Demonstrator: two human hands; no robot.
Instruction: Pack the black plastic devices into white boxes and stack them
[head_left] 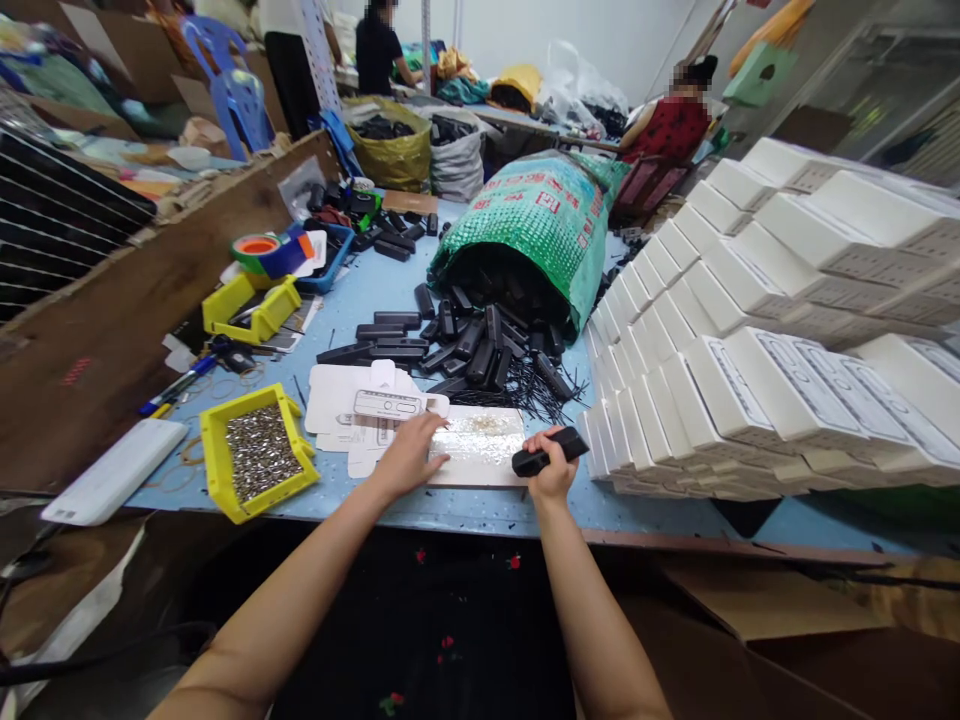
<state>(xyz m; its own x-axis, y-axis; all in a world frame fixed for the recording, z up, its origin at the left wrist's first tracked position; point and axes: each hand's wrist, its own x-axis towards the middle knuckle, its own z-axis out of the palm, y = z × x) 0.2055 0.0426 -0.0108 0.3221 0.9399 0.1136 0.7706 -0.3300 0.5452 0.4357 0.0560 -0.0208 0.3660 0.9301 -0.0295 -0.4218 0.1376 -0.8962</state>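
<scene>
My right hand [553, 468] is wrapped around a black, elongated plastic device [551, 452], held just above the table's front part. My left hand [409, 458] has thumb and fingers apart, with the fingertips beside the end flap of a small white printed box [386, 404]; whether they touch it I cannot tell. That box lies on flat white cartons [330, 395]. Between my hands is a white board covered with shiny clear tape [480, 447]. Beyond it is a heap of similar black devices [472, 345], with thin black strips [532, 392] scattered beside them.
A green woven sack [532, 220] lies with its mouth towards me. Stacked white boxes [697, 400] rise on the right. At left are a yellow bin [212, 450] of small metal parts, another yellow bin [262, 315], and a white oblong case [116, 470]. Other people work behind.
</scene>
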